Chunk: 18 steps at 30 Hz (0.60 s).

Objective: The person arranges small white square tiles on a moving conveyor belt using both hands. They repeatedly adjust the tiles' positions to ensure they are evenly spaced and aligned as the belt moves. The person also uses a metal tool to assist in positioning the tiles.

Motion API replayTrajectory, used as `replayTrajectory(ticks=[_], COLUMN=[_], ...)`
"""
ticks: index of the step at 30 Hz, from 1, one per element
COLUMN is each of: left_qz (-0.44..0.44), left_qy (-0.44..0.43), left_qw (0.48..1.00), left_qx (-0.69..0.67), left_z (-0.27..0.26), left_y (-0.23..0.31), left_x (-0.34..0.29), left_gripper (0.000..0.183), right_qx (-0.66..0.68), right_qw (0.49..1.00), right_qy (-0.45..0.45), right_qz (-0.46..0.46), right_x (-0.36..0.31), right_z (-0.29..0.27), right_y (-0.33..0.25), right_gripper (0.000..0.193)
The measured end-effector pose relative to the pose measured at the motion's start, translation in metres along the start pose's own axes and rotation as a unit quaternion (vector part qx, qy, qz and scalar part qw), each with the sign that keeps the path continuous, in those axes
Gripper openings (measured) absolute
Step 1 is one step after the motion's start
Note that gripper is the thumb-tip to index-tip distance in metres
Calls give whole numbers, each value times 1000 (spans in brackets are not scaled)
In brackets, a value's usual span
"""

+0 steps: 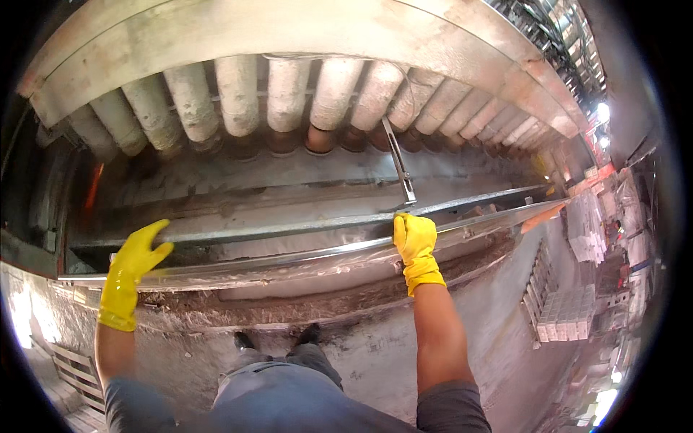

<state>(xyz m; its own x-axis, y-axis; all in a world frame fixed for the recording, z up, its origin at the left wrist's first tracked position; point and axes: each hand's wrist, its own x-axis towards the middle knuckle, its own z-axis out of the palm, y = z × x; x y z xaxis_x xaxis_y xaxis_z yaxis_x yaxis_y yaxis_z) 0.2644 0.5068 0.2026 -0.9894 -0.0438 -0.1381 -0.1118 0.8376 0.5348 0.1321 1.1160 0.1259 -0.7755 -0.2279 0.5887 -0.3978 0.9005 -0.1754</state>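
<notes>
Just beyond yellow-gloved right hand (416,243), fingers curled, grip unclear: slotted silver metal bar (398,161), pointing away. Yellow-gloved left hand (133,263) spread.

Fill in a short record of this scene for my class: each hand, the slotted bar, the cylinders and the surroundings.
Left hand: yellow-gloved, open, near the left part of the metal rim
Right hand: yellow-gloved, curled at the rim; grip unclear
Slotted bar: metal, slanting, lower end just beyond the right hand
Cylinders: pale, rowed along the far side
Right side: stacked pale blocks
Lower left: slatted pallet
</notes>
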Motion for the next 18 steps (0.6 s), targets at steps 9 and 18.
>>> replayTrajectory(ticks=[9, 18], left_qz=[-177, -248], left_qy=[335, 286], left_qw=[924, 912], left_qx=[52, 156], left_z=[-74, -100], left_y=[-327, -337], left_x=[-93, -69], left_gripper=[54, 61], right_qx=[-2, -98], right_qw=[992, 929], right_qy=[-77, -73], right_qz=[97, 351], right_x=[11, 41], right_z=[20, 60], right_y=[-55, -183], right_gripper=[37, 50])
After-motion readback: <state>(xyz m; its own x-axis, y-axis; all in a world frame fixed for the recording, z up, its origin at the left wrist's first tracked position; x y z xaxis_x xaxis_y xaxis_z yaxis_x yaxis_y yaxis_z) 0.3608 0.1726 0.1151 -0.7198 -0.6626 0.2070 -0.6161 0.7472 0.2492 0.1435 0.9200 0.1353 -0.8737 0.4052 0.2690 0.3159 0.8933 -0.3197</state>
